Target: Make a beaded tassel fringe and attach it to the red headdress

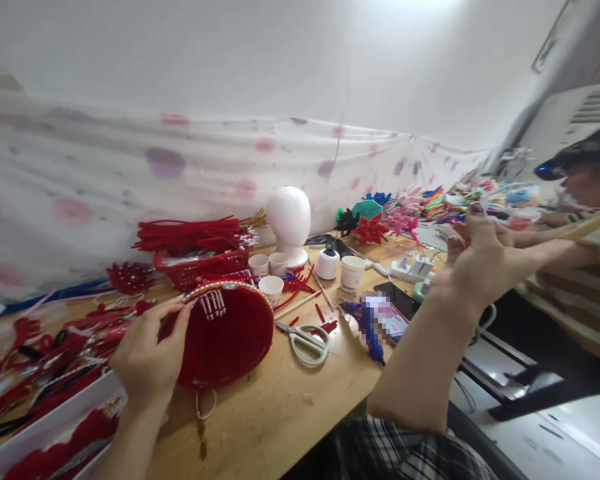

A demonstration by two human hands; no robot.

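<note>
Red velvet headpiece (225, 337) on the wooden table (280, 413), stood on edge just right of the left hand (150, 357), domed face toward the camera, beaded gold rim and a small pearl fringe on top. Left fingers loosely curled on its left rim, touching, not pinching; right hand (473, 257) raised well apart to the right, fingers partly curled, grip impossible to tell. Nearby: scissors (307, 341) just right, paper cups (271, 289), white foam mannequin head (290, 223), red basket (200, 267) behind.
</note>
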